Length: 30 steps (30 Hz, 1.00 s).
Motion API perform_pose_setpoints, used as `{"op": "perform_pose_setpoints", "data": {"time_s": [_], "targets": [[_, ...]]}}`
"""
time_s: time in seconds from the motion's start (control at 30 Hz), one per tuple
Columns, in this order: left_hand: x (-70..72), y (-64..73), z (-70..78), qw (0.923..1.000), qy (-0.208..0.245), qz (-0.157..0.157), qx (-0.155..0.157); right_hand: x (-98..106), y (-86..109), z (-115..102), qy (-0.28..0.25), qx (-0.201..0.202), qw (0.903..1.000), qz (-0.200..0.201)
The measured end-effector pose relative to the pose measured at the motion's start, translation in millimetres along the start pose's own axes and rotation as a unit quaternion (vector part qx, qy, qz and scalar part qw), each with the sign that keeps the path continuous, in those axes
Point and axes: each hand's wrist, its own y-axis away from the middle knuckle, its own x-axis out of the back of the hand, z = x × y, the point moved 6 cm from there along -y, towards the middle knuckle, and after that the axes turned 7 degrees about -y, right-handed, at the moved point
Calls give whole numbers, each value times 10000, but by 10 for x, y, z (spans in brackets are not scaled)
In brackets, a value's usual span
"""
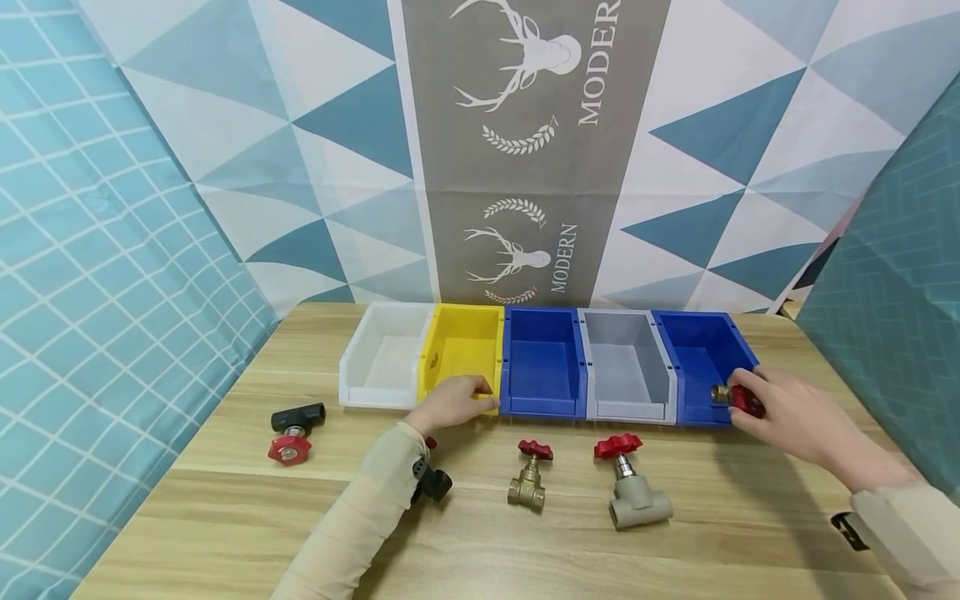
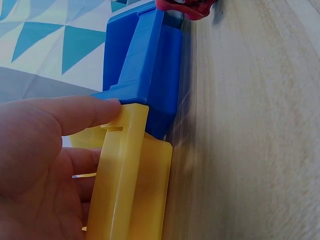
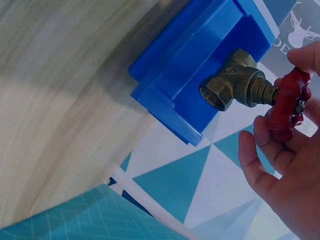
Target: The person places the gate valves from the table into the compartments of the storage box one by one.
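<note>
My right hand (image 1: 795, 417) pinches the red handwheel of a brass gate valve (image 3: 237, 82) between thumb and fingers. The valve's brass body is held over the front of the blue bin (image 1: 701, 350) at the right end of the row. My left hand (image 1: 453, 402) grips the front lip of the yellow bin (image 2: 117, 185), thumb on its top corner and the other fingers behind the wall, partly hidden. Close to that thumb stands the middle blue bin (image 2: 142, 60). Beneath the left forearm lies a black valve (image 1: 431, 482) with a red handle, partly covered.
A white bin (image 1: 382, 396) and a grey bin (image 1: 626, 410) complete the row along the table's back. On the table lie a black tee valve (image 1: 297, 417), a brass valve (image 1: 529, 483) and a grey plastic valve (image 1: 637, 500), all with red handwheels. Patterned cloth hangs behind.
</note>
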Motion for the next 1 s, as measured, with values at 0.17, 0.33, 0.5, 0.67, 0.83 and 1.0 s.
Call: {"op": "perform_pose_setpoints", "data": {"time_s": [0.17, 0.33, 0.5, 0.67, 0.83, 1.0], "targets": [[0, -1, 8, 10000, 12, -16, 7, -70, -78, 62, -81, -67, 9998, -194], [0, -2, 11, 10000, 6, -13, -74, -126, -142, 93, -35, 58, 9997, -249], [1, 5, 10, 10000, 26, -66, -41, -203, -236, 102, 10, 248, 9992, -303], [-4, -3, 13, 9999, 6, -63, -106, -292, -334, 113, 104, 233, 9990, -373], [-7, -5, 20, 9999, -40, -23, -135, -352, -412, 122, 60, 129, 9991, -401], [0, 4, 21, 10000, -34, -17, -87, -396, -466, 142, 76, 43, 9989, -457]]}}
